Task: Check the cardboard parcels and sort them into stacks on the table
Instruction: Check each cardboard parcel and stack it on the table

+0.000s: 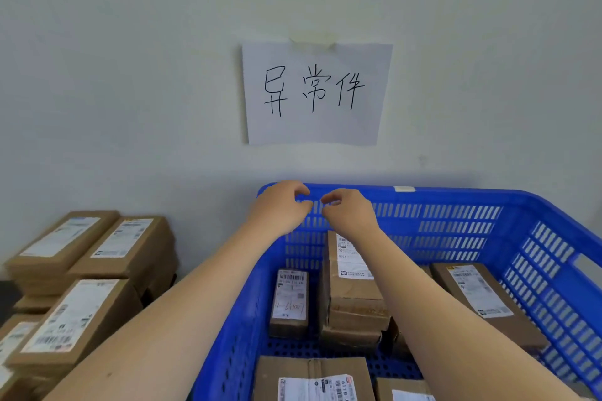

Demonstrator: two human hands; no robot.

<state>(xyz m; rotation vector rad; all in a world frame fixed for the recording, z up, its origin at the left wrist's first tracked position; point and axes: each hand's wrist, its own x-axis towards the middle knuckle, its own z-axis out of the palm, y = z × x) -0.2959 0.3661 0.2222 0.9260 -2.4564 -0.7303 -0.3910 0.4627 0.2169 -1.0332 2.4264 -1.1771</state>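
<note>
Left hand [280, 207] and right hand [350, 215] raised side by side at far rim of blue crate [456, 194], fingers curled, fingertips nearly meeting, nothing visible in either grip. Forearms stretch across crate, right one covering part of tall parcel pile [353, 290] inside. Small labelled parcel [290, 299] left of that pile; flat parcel [482, 299] by crate's right wall. Sorted parcel stacks [81, 270] outside crate's left wall. Handwritten paper sign [316, 93] taped on wall above crate.
</note>
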